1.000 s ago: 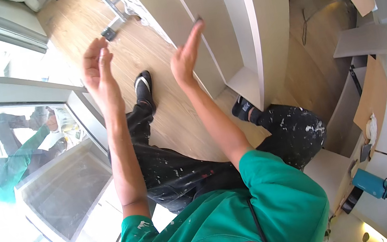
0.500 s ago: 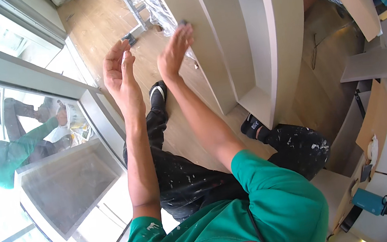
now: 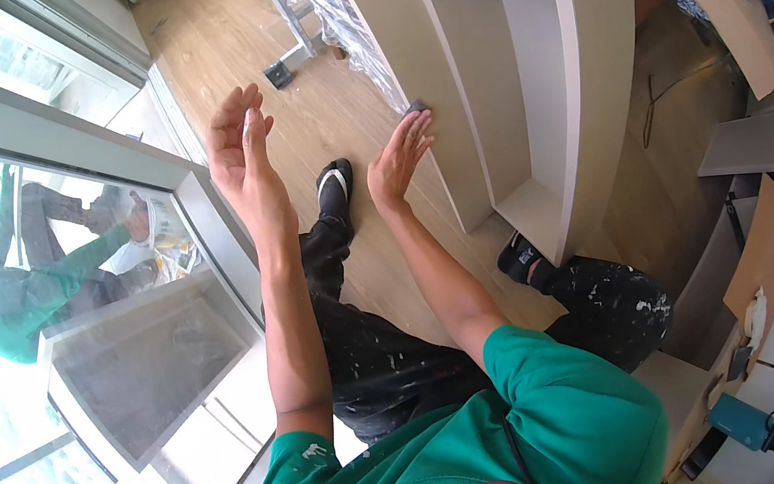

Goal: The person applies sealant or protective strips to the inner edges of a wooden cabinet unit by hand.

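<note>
A beige cabinet frame (image 3: 561, 113), open-fronted, stands tilted in front of me, with a flat beige side board (image 3: 404, 31) along its left. My right hand (image 3: 397, 164) is at the left edge of that board, fingers stretched and pressing a small dark grey pad (image 3: 416, 108) against it. The pad looks like a sanding pad; most of it is hidden under the fingertips. Raised on the left, near the window, my left hand (image 3: 243, 153) holds nothing. Its fingers are loosely bent and apart from the thumb.
The glazed window frame (image 3: 54, 122) runs along my left. A metal leg (image 3: 282, 10) and clear plastic wrap (image 3: 334, 22) are beyond the board. My feet straddle the wooden floor (image 3: 387, 272), one shoe (image 3: 516, 257) beside the cabinet's lower corner. A teal bottle (image 3: 745, 423) lies at lower right.
My right hand has slid with the dark pad along the board's left edge, nearer to me. The view has shifted slightly; my left hand keeps nearly the same pose.
</note>
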Demonstrator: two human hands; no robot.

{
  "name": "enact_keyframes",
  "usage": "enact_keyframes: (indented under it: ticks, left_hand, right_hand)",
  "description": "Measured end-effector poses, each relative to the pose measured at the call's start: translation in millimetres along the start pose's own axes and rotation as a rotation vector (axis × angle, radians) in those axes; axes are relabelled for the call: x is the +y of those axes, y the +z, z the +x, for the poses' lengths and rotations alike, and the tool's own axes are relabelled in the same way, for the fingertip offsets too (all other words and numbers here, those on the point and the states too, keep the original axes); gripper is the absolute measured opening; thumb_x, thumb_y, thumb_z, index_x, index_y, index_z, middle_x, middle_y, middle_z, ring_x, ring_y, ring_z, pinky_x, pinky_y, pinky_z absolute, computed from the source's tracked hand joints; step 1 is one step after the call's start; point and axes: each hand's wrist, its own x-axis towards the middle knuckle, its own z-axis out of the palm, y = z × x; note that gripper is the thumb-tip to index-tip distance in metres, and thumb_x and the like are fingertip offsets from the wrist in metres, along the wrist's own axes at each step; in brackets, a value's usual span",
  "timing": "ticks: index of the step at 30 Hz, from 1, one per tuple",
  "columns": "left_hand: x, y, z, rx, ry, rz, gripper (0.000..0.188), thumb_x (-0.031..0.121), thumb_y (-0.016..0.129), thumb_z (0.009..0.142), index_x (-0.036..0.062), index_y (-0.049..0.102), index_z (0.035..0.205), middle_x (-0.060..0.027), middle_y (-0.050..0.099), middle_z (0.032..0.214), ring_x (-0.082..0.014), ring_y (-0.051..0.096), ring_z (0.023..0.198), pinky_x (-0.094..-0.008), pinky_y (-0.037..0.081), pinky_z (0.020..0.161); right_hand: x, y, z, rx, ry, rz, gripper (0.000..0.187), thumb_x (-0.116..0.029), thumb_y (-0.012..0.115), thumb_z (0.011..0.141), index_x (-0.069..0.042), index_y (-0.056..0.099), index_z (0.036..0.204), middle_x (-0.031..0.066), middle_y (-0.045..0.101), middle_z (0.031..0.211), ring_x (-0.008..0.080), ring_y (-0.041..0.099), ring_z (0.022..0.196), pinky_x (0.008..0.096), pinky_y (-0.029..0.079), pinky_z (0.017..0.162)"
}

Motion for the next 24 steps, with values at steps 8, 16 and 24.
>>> enact_keyframes:
  ticks: [8, 16, 24]
  left_hand:
    - [-4.7, 3.2, 0.3, 0.005, -0.009, -0.038, 0.03, 0.013, 0.057, 0.103, -0.0023, 0.058, 0.129, -0.0162, 0.066, 0.128, -0.023, 0.062, 0.123, -0.0348, 0.049, 0.099]
    - [1.4, -3.7, -2.2, -0.006, 0.07, 0.026, 0.032, 0.016, 0.052, 0.105, -0.0017, 0.056, 0.131, -0.0183, 0.065, 0.13, -0.027, 0.062, 0.125, -0.0371, 0.049, 0.102]
    - [-0.6, -11.1, 3.1, 0.006, 0.105, 0.116, 0.039, 0.017, 0.048, 0.105, -0.0072, 0.053, 0.134, -0.0265, 0.062, 0.131, -0.0334, 0.06, 0.127, -0.0439, 0.048, 0.107]
  right_hand:
    - [-122.8, 19.5, 160.6, 0.154, -0.344, 0.212, 0.073, 0.009, 0.045, 0.084, 0.012, 0.022, 0.153, 0.0369, 0.023, 0.159, 0.0488, 0.013, 0.153, 0.0648, 0.005, 0.122]
    - [20.8, 10.6, 15.4, 0.06, -0.058, 0.002, 0.074, 0.008, 0.046, 0.084, 0.014, 0.019, 0.153, 0.0363, 0.022, 0.159, 0.0499, 0.013, 0.153, 0.0656, 0.01, 0.121]
    - [156.6, 18.2, -118.4, 0.057, 0.378, -0.129, 0.083, 0.007, 0.044, 0.085, 0.012, 0.005, 0.157, 0.0338, 0.007, 0.164, 0.0461, 0.007, 0.154, 0.0524, 0.008, 0.127]
